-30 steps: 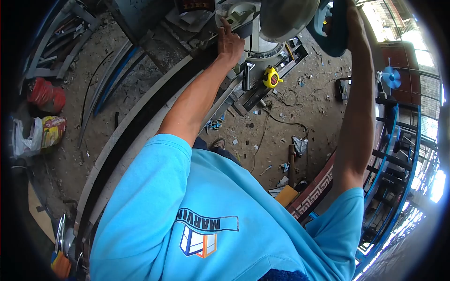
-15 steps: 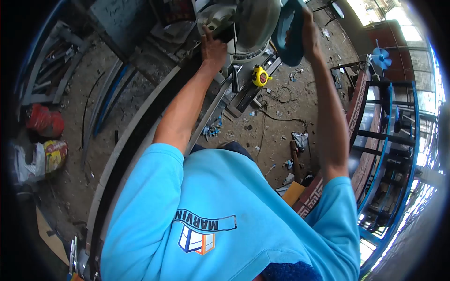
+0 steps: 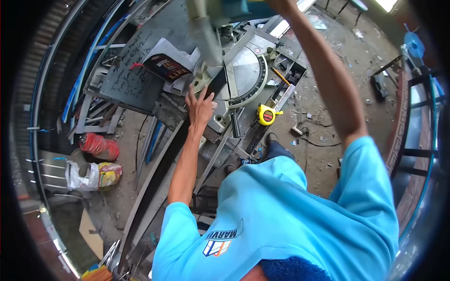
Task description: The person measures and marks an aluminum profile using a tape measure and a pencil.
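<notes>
The left grip (image 3: 199, 111), fingers apart, lies over the long black metal bar (image 3: 159, 179) running left from the round silver saw base (image 3: 246, 77); the right grip (image 3: 282, 5) I can't judge. A dropping blurred grey saw head (image 3: 206, 40) could catch fingers straying baseward.

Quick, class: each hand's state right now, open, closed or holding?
Left hand: open, fingers spread at the long black bar.
Right hand: cut off at the top edge beside the teal saw handle; grip cannot be told.
</notes>
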A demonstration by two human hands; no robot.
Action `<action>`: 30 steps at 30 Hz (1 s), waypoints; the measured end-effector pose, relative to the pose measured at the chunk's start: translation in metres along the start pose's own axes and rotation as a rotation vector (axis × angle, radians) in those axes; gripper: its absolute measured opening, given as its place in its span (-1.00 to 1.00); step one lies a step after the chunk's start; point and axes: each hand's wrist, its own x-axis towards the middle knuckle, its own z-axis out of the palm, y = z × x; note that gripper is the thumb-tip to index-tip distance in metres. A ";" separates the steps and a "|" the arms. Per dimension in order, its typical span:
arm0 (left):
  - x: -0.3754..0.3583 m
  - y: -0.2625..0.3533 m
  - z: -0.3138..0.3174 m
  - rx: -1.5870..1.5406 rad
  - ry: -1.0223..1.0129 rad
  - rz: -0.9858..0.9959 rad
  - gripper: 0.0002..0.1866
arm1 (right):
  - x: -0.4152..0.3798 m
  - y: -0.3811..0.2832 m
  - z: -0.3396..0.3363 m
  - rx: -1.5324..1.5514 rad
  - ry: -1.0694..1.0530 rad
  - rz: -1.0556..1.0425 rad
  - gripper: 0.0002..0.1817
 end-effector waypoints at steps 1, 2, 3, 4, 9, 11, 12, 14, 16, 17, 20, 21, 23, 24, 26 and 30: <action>-0.012 0.006 -0.004 -0.016 0.067 -0.049 -0.57 | -0.040 0.017 0.014 -0.410 0.723 -0.414 -0.59; -0.028 0.013 -0.011 -0.031 0.132 -0.099 -0.56 | -0.068 0.085 -0.024 -0.639 0.708 -0.504 -0.51; -0.049 0.012 -0.016 -0.076 0.151 -0.232 -0.52 | -0.112 0.082 -0.019 -0.435 0.763 -0.235 -0.64; -0.072 0.010 -0.024 -0.121 0.180 -0.368 -0.47 | -0.153 0.122 -0.036 -0.459 0.701 0.202 -0.72; -0.179 -0.059 -0.064 -0.229 -0.326 -0.829 -0.21 | -0.292 0.219 -0.027 -0.300 0.273 0.774 -0.75; -0.173 -0.057 -0.069 -0.199 -0.355 -0.789 -0.29 | -0.293 0.238 -0.007 -0.303 0.313 0.494 -0.73; -0.170 -0.053 -0.073 -0.186 -0.349 -0.791 -0.29 | -0.285 0.245 -0.001 -0.283 0.201 0.463 -0.71; -0.166 -0.038 -0.075 -0.066 -0.480 -0.722 -0.33 | -0.252 0.243 0.010 -0.231 0.018 0.474 -0.61; -0.162 -0.019 -0.080 -0.040 -0.473 -0.628 -0.35 | -0.222 0.257 0.013 -0.240 -0.031 0.335 -0.41; -0.156 -0.012 -0.081 -0.050 -0.457 -0.620 -0.35 | -0.208 0.268 0.015 -0.266 -0.075 0.273 -0.33; -0.135 0.001 -0.074 -0.081 -0.387 -0.544 -0.40 | -0.176 0.291 0.019 -0.384 -0.232 0.129 -0.19; -0.129 0.005 -0.071 -0.081 -0.392 -0.540 -0.40 | -0.175 0.296 0.016 -0.384 -0.228 0.133 -0.19; -0.101 0.019 -0.069 -0.166 -0.353 -0.472 -0.42 | -0.168 0.301 0.006 -0.366 -0.290 0.094 -0.10; -0.089 0.021 -0.067 -0.209 -0.387 -0.492 -0.44 | -0.168 0.311 0.001 -0.446 -0.255 0.067 -0.06; -0.071 0.027 -0.064 -0.302 -0.419 -0.507 -0.45 | -0.164 0.310 -0.013 -0.713 -0.145 -0.030 -0.20; -0.063 0.026 -0.054 -0.417 -0.459 -0.531 -0.57 | -0.149 0.337 -0.027 -0.634 -0.302 -0.022 -0.37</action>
